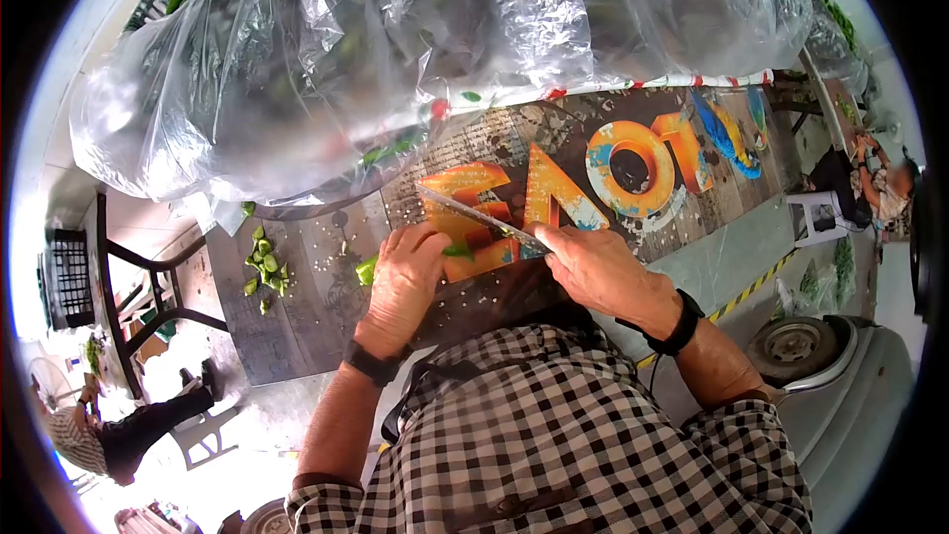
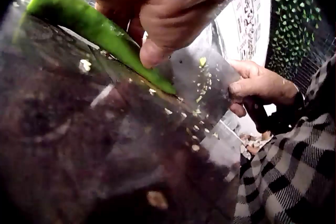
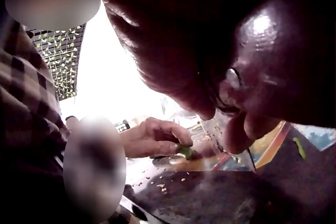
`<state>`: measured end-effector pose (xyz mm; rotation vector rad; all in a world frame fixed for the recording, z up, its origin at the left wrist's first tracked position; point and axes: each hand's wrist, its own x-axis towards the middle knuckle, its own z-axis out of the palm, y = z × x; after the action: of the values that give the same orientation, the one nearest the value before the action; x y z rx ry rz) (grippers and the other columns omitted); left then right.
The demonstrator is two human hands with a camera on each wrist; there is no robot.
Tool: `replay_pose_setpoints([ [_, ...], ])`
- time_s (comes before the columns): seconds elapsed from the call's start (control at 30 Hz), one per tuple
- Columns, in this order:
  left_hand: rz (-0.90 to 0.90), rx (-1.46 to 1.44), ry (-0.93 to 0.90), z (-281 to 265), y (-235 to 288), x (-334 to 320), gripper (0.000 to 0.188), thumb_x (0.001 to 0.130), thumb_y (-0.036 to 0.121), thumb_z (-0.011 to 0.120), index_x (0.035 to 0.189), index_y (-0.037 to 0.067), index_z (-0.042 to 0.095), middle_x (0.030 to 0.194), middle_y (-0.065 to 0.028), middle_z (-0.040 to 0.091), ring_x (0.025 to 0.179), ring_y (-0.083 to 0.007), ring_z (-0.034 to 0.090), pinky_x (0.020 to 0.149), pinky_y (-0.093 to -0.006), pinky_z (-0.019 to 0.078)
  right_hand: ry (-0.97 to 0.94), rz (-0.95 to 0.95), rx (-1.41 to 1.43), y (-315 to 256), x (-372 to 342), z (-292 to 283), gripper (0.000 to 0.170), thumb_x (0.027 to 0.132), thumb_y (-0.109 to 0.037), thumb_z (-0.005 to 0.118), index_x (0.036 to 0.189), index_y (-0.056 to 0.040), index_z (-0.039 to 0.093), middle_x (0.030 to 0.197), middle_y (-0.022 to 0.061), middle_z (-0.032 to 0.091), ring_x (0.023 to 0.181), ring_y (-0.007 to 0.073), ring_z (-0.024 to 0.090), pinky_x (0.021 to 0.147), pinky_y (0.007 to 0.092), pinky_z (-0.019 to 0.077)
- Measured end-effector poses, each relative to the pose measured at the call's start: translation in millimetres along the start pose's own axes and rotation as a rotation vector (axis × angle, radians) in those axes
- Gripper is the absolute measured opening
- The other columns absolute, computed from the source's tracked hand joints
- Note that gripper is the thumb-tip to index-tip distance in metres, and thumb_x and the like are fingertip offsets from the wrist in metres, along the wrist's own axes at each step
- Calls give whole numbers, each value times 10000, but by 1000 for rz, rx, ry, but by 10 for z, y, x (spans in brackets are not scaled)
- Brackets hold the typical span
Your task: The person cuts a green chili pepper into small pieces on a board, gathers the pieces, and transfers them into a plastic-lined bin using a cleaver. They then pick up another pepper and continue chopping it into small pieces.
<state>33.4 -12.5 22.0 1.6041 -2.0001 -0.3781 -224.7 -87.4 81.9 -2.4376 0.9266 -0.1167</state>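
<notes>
The left hand [image 1: 405,272] bends over a green pepper [image 2: 86,22], thumb and fingers pinching it close above the table [image 1: 316,341]. The pepper shows on both sides of that hand, towards the near edge of the table. The right hand [image 1: 598,267] has its fingers wrapped round the handle of a knife [image 1: 479,216], whose broad blade slants out past the left hand over the big orange lettering [image 1: 474,183]. One end of the pepper comes right up by the blade; whether the edge touches it, I can't tell. Pale seeds [image 2: 199,85] speckle the steel, and more lie scattered about the wood. Off to the person's left there's a small heap of green pieces [image 1: 265,264]. A huge clear plastic bag [image 1: 297,69] fills the far side of the table, and a dark crate [image 1: 67,277] stands beyond the left end.
</notes>
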Motion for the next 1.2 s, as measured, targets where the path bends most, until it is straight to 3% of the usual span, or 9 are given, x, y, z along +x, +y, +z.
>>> replay_pose_setpoints([
  [0.17, -63, -76, 26, 25, -4, 26, 186, 786, 24, 638, 966, 64, 613, 1026, -110, 617, 984, -330, 559, 879, -436, 452, -19, 4, -4, 12, 8, -4, 367, 852, -61, 592, 1205, 15, 521, 883, 176, 648, 702, 353, 637, 600, 432, 520],
  [0.37, -71, -76, 178, 139, 59, -20, 115, 782, 36, 641, 889, 56, 605, 997, -100, 603, 954, -326, 549, 850, -429, 448, -2, -4, 12, 22, -16, 20, 375, 856, -57, 591, 1215, 25, 519, 871, 172, 646, 689, 342, 636, 588, 425, 511],
  [0.47, -54, 39, 173, 173, 94, -66, 125, 745, 33, 650, 856, 55, 596, 1017, -95, 592, 955, -326, 543, 849, -428, 448, 38, 7, 19, -34, -42, 10, 366, 862, -51, 585, 1211, 37, 522, 860, 169, 645, 677, 334, 634, 578, 417, 505],
  [0.57, -43, 11, 176, 153, 83, -85, 211, 694, -35, 661, 881, 51, 614, 1028, -97, 597, 946, -342, 550, 837, -427, 463, -22, 61, 43, -278, -87, -169, 352, 868, -44, 578, 1203, 52, 526, 847, 170, 643, 672, 333, 633, 572, 410, 502],
  [0.8, 24, -55, 170, 136, -9, -95, 307, 650, -91, 659, 925, 41, 627, 1021, -110, 608, 951, -346, 561, 819, -419, 482, 25, 31, 68, -338, -189, 0, 362, 868, -34, 573, 1215, 57, 521, 839, 173, 646, 678, 343, 635, 580, 407, 507],
  [0.9, 76, -108, 109, 83, -30, -94, 278, 644, -57, 627, 897, 55, 598, 1020, -116, 579, 974, -334, 542, 877, -431, 467, 19, 57, 48, -384, -202, -19, 358, 862, -29, 574, 1207, 52, 532, 840, 172, 648, 683, 344, 637, 589, 405, 513],
  [1.0, 114, -88, 84, 73, -61, -76, 260, 656, -36, 622, 899, 57, 607, 984, -109, 584, 969, -327, 546, 874, -429, 465, 70, 71, 48, -380, -245, 99, 396, 847, -62, 573, 1234, -15, 500, 832, 144, 649, 687, 362, 633, 581, 460, 493],
  [1.1, 152, -66, 81, 84, -94, -59, 220, 675, 2, 621, 882, 76, 612, 951, -85, 597, 971, -305, 554, 846, -415, 462, 66, 68, 70, -410, -245, 114, 366, 841, -54, 573, 1200, -13, 513, 864, 151, 656, 699, 361, 639, 583, 458, 498],
  [1.2, 142, 124, 84, 62, -16, -74, 173, 693, 30, 617, 854, 96, 611, 922, -59, 602, 966, -281, 560, 811, -397, 458, 133, 27, 62, -404, -234, 158, 356, 834, -52, 575, 1183, -14, 512, 871, 153, 655, 701, 363, 640, 584, 460, 499],
])
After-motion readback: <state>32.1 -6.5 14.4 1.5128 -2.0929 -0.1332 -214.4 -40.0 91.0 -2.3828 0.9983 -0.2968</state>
